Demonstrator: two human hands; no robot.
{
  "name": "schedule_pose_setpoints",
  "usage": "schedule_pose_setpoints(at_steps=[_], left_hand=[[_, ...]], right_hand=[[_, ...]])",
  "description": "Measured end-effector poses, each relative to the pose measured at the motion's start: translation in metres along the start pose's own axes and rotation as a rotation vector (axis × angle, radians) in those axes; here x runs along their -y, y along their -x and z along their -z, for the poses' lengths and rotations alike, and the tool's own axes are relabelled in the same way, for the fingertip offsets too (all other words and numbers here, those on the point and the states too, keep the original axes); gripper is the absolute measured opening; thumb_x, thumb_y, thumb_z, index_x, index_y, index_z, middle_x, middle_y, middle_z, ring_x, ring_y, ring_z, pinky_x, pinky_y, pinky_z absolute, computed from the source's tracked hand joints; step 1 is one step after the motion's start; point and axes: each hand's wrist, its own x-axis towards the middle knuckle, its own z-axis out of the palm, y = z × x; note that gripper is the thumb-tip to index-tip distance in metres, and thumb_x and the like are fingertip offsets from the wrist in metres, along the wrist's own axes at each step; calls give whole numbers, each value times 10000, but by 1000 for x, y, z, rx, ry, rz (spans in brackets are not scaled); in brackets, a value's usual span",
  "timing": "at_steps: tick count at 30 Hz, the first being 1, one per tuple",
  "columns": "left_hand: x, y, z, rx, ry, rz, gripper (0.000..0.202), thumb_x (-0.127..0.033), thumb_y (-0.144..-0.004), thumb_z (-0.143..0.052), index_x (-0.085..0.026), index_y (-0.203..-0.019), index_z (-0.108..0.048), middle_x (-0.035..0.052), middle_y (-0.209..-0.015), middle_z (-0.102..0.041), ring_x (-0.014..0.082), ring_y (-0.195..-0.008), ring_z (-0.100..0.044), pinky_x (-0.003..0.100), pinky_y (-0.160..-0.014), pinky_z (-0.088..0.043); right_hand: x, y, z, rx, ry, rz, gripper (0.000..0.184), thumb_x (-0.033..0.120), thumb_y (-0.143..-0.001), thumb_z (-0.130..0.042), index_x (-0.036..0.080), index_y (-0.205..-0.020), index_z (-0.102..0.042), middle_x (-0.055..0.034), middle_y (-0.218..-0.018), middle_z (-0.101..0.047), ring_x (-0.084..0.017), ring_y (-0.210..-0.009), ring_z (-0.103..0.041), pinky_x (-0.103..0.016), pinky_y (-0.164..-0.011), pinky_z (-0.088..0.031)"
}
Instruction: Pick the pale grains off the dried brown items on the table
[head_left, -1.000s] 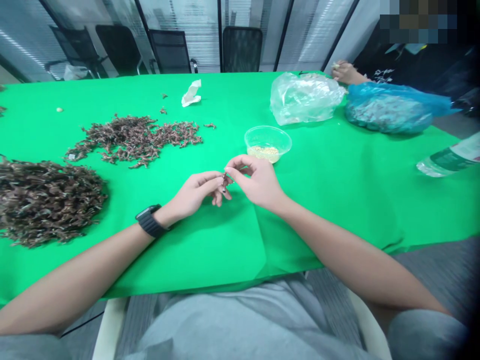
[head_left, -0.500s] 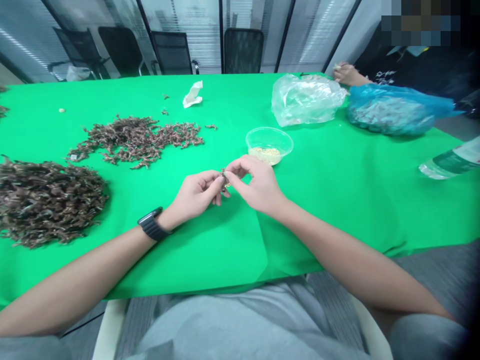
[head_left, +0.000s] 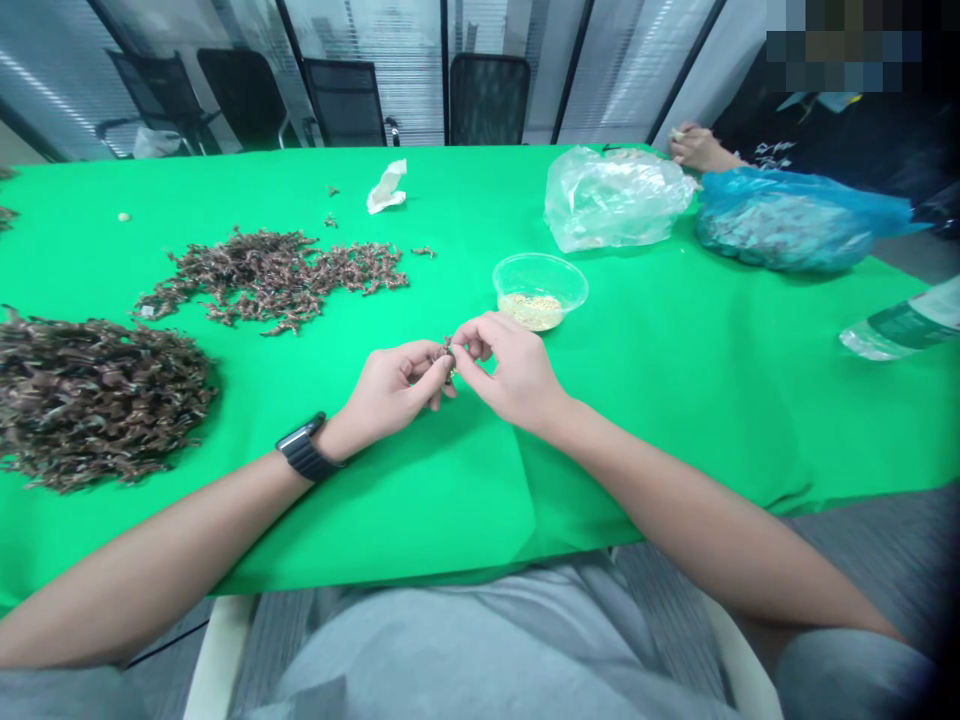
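Head camera shows the person's left hand [head_left: 386, 390] and right hand [head_left: 514, 375] close together, their fingertips [head_left: 457, 353] narrow and pinching one small brown dried piece [head_left: 449, 360] over the green tablecloth [head_left: 675, 420], near a clear plastic bowl [head_left: 540, 290].

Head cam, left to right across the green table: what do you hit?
large heap of dark brown dried pieces → smaller brown heap → left hand → small brown piece → right hand → clear plastic bowl of pale grains → clear plastic bag → blue plastic bag → plastic water bottle
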Motion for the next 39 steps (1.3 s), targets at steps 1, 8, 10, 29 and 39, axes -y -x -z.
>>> schedule_pose_setpoints(at_steps=[1, 8, 10, 29, 39], left_hand=[[0, 0, 0, -2, -14, -7, 345, -461, -997, -550, -151, -901, -667, 31, -683, -722, 93, -514, -608, 181, -513, -473], [1, 1, 1, -12, -105, -53, 332, -453, -1000, -541, -159, -916, -672, 20, -673, -727, 94, -513, -610, 186, -533, -465], [0, 1, 2, -10, -132, -61, 334, -448, -1003, -536, -160, -903, -672, 15, -663, -722, 93, -513, -609, 187, -537, -458], [-4, 1, 2, -7, -135, -131, 424, -490, -1059, -380, -168, -917, -618, 47, -782, -705, 145, -704, -663, 256, -715, -499], [0, -2, 9, 38, -249, -210, 300, -434, -1050, -433, -182, -1029, -594, 25, -846, -690, 137, -756, -632, 236, -753, -468]], right_hand=[[0, 0, 0, 11, 2, 3, 41, 208, -943, -567, 204, -908, -588, -32, -848, -617, -182, -828, -562, -326, -768, -433], [1, 0, 0, 49, 23, 10, 47, 203, -954, -550, 206, -920, -583, -49, -903, -636, -191, -847, -559, -338, -781, -427], [1, 0, 0, 52, 28, 16, 53, 203, -957, -546, 206, -918, -581, -49, -904, -633, -192, -851, -557, -339, -784, -425], [7, -4, 3, 117, 330, 134, 235, 212, -1037, -413, 201, -896, -601, -107, -897, -630, -256, -887, -527, -403, -831, -432], [7, -2, 1, 41, 127, 28, 149, 206, -1005, -472, 203, -887, -564, -82, -896, -623, -221, -869, -549, -372, -815, -444]])
